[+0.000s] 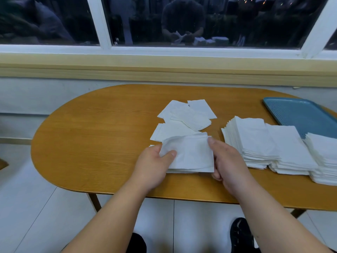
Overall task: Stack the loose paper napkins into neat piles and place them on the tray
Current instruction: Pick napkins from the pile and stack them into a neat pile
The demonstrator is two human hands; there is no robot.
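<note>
Head view, looking down over both forearms onto an oval wooden table (91,134) set against a window wall.

Centre: a small bundle (191,156) of white napkins, held between the two hands just above or on the tabletop; which one cannot be told. The left hand (155,161) pinches the bundle's left edge, thumb on top and fingers out of sight beneath. The right hand (228,161) grips the right edge, with one digit laid along the upper corner and the others curled below. The top sheet is puckered and rides up at the far side.

Beyond the bundle: loose napkins (186,115), overlapping at odd angles and not yet gathered.

Right: three tall piles, the left pile (255,139), the middle pile (288,147) and the right pile (324,154), standing side by side and touching. Their edges are slightly fanned. The blue tray (306,115) lies behind them with its visible surface bare. The right pile hides the tray's near corner, so whether it rests on the tray cannot be told.

Hazards, as judged from here: the puckered top sheet may crease or slide off if the bundle is squared by squeezing its sides alone. The fanned piles may shear or topple when lifted to the tray, since nothing binds the sheets. A sweep of the right forearm could brush the left pile.
</note>
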